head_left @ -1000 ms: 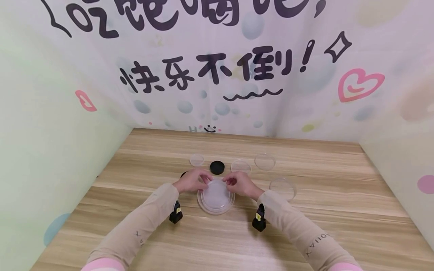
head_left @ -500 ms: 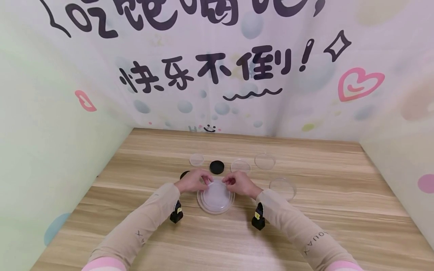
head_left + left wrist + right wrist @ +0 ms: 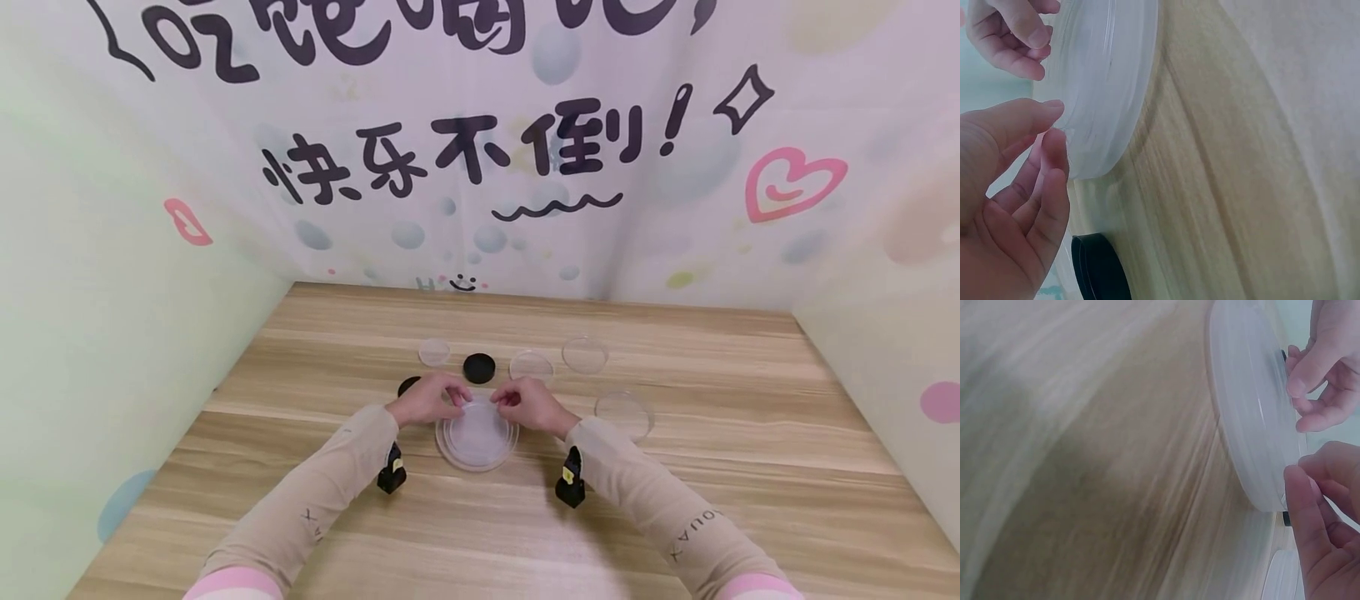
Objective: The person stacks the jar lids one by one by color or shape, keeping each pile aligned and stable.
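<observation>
Several clear round plastic dishes (image 3: 480, 437) of different sizes sit one inside another on the table, the widest at the bottom. My left hand (image 3: 431, 399) pinches the far left edge of the top dish between thumb and index finger. Opposite it, my right hand (image 3: 531, 405) pinches the far right edge in the same way. In the left wrist view, the stacked dishes (image 3: 1125, 94) lie flat beside the left fingertips. The right wrist view shows the right thumb and index finger (image 3: 1300, 494) together at the rim. What lies between the fingertips is mostly hidden.
Behind the hands lie a black disc (image 3: 479, 368), a small clear disc (image 3: 434, 352) and clear round pieces (image 3: 585, 356). Another clear round piece (image 3: 624, 415) is by the right wrist. A second black disc (image 3: 408, 385) is partly hidden behind the left hand. A printed cloth (image 3: 525, 250) hangs behind.
Both hands stay at the far edge of the stacked dishes, with hardly any movement. The whole view has shifted very slightly.
</observation>
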A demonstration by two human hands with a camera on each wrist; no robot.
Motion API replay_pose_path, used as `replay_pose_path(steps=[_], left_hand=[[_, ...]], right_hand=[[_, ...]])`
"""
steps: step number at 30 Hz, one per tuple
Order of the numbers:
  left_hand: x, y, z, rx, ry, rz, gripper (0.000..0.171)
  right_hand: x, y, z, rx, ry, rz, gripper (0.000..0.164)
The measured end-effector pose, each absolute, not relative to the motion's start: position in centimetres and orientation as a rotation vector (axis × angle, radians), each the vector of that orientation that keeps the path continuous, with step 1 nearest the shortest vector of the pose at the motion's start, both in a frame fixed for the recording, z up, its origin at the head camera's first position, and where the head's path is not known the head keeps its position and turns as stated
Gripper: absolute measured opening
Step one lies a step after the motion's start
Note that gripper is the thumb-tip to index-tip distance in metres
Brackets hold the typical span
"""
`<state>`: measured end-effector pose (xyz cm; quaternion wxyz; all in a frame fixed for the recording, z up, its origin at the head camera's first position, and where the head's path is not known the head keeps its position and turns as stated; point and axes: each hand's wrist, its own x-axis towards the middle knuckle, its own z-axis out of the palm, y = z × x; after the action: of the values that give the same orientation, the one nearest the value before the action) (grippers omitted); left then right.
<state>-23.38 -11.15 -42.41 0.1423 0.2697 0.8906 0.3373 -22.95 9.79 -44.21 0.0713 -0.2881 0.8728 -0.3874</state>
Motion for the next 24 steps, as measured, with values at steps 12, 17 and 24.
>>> replay_pose_path(steps=[12,17,24], left_hand=[[-23.5,-10.5,-42.0,0.685,2.574,1.032,0.02],[-23.9,-9.2,-41.4,0.757,2.574,1.039,0.021],[-24.8,-6.6,-40.5,0.798,2.543,1.108,0.022]], right_hand=[[-22.6,10.6,-43.3,-0.824,2.653,-1.168,0.015],[-22.6,11.9,-42.5,-0.718,2.66,-1.219,0.018],[-22.9,14.5,-42.0,-0.612,2.658,-1.314,0.02]])
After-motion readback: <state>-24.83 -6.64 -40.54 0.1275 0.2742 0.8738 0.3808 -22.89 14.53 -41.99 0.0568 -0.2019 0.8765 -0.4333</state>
